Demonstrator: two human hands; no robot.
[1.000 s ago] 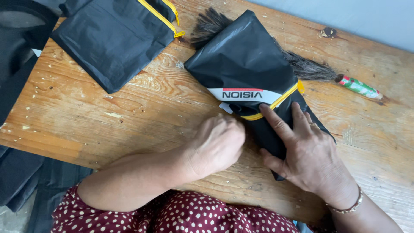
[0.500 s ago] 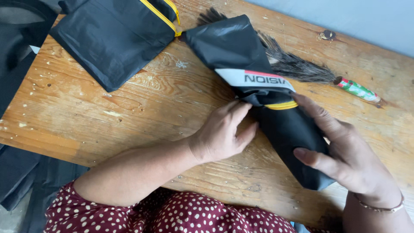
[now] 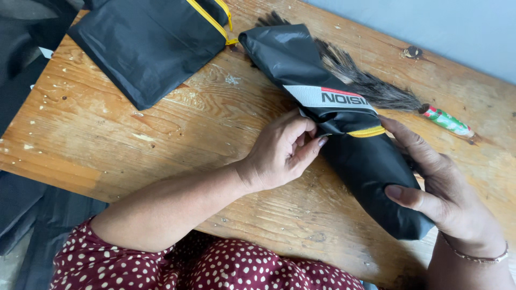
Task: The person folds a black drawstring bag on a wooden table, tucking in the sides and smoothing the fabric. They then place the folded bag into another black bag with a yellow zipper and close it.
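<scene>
Black folded bag [image 3: 344, 129] on wooden table [image 3: 134, 145], left hand [image 3: 282, 153] pinching its edge, right hand [image 3: 441, 190] gripping its lower end

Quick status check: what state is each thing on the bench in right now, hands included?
Rolled bag: folded into a long bundle, lying diagonally on the table, gripped by both hands.
Left hand: pinching the bundle's edge near the yellow zip.
Right hand: wrapped around the bundle's lower end.
Second bag: lying flat, zip closed as far as visible.
Brush: lying flat, partly under the bundle.
</scene>
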